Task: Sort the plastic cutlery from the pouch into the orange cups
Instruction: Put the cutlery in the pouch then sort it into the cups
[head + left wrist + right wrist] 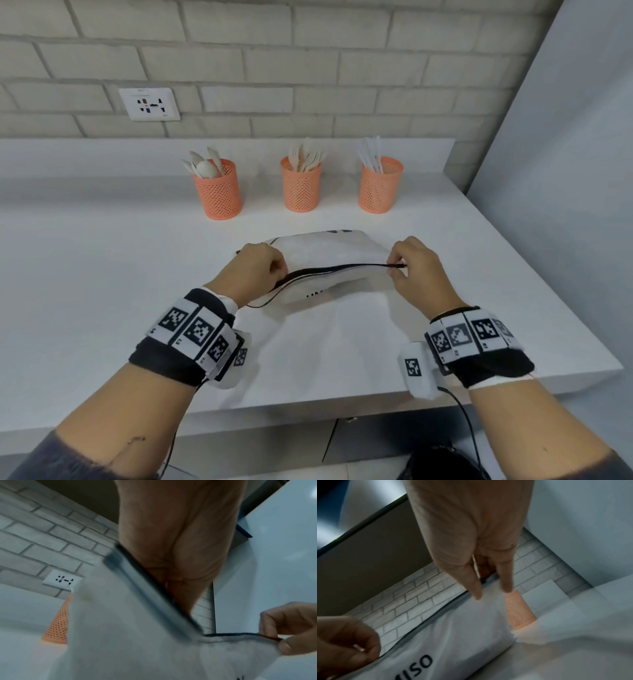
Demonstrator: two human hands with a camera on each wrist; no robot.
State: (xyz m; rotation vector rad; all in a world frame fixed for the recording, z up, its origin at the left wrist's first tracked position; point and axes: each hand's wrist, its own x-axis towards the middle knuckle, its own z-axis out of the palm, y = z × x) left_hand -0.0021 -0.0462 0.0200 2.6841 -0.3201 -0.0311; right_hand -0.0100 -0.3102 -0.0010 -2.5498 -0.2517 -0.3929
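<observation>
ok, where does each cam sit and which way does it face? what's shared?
Head: worn high, looks forward-down at the counter, three orange cups, pouch; both forearms, left hand, right hand show.
Left wrist: under the left palm, looks along the hand at the pouch's black edge; the right hand's grip shows.
Right wrist: under the right palm, looks along the fingers at the pouch.
Shared: pouch, an orange cup, brick wall.

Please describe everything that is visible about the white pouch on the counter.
The pouch is white, of thin, soft-looking material, with a black zip line along its top edge and black printed letters, partly readable as "ISO". It lies on the white counter in front of three orange cups, its near edge lifted. The left hand grips the zip edge at one end, and the right hand pinches the other end. Its contents are hidden.
</observation>
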